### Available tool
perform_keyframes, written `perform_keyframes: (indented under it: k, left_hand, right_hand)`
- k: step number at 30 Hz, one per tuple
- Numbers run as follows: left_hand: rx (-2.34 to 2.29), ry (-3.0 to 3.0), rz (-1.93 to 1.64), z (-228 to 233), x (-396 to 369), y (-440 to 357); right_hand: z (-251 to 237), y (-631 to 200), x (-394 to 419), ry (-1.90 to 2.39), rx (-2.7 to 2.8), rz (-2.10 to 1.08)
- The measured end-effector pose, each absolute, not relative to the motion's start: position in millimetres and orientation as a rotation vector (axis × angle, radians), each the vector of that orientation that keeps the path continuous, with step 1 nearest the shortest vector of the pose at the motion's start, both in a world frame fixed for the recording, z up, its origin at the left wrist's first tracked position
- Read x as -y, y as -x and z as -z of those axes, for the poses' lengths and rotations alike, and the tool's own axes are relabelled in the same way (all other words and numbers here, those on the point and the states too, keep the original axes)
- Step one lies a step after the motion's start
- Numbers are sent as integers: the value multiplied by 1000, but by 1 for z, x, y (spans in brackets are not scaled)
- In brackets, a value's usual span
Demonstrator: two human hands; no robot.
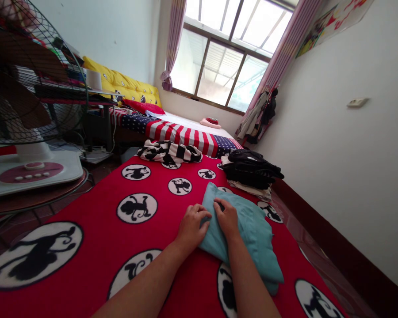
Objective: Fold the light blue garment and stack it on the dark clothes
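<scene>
A folded teal cloth garment (252,234) lies on the red bedspread in front of me, its right edge uneven and layered. At its left edge is my left hand (193,224), the fingers bent and the thumb near the index finger, closed on the fabric's border. My right hand (227,217) rests on top of the garment near the same edge. Its fingers are slightly bent and apart, touching the cloth. Just beyond the garment, to the right, sits a stack of folded dark clothes (252,168) with lighter pieces beneath.
The red bedspread (99,198) has monkey prints in white circles. A black-and-white cloth (169,151) lies crumpled at its far end. On the left, a fan (36,170) stands on a round stool. Another bed (185,134) is under the window; clothes (260,112) hang by the curtain.
</scene>
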State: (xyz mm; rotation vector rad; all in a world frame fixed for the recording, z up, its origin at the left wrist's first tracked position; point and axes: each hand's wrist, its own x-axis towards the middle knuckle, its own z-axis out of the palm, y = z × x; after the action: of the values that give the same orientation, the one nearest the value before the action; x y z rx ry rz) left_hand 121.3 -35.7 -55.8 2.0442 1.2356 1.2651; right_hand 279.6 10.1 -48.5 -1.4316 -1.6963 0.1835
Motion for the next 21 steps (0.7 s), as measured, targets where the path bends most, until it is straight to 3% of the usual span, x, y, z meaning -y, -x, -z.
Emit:
perform_keyframes:
  k: [21]
  left_hand:
    - [-1243, -2035, -1259, 55, 36, -121]
  right_hand:
    - [49, -280, -10, 1425, 1693, -194]
